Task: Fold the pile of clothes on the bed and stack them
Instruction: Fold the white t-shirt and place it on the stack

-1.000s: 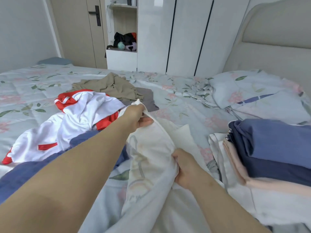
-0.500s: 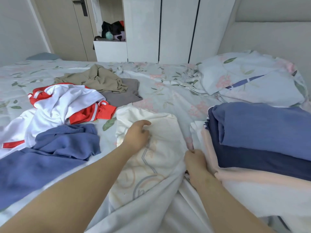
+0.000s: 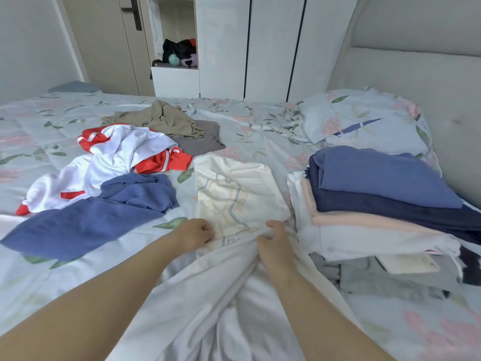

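Cream printed garment (image 3: 234, 194), lying flat at the centre of the frame on the floral bed sheet (image 3: 260, 126), its far edge toward the top of the frame and its near part bunched into folds toward the bottom. Both hands are at its near end. Left hand (image 3: 194, 234): fingers curled onto the lower left edge of the printed panel, gripping the cloth. Right hand (image 3: 273, 241): thumb raised, fingers closed round a ridge of bunched cloth at the lower right of the panel.

Compared with half a second earlier, the left hand has drawn back from the middle of the print to the near edge, and the right hand has moved inward from beside the stack. A second earlier the garment was held up between the hands.

Right of the garment, just beside it: stack of folded clothes (image 3: 377, 194), blue on top, then navy, pink and white. Left of centre: loose blue garment (image 3: 86, 222), white and red jacket (image 3: 122, 157). Behind these: khaki garment (image 3: 161, 118) overlapping a grey garment (image 3: 200, 142). Upper right: floral pillow (image 3: 364, 123) and headboard (image 3: 416, 74). Top: white wardrobe (image 3: 273, 43) and door (image 3: 112, 40).
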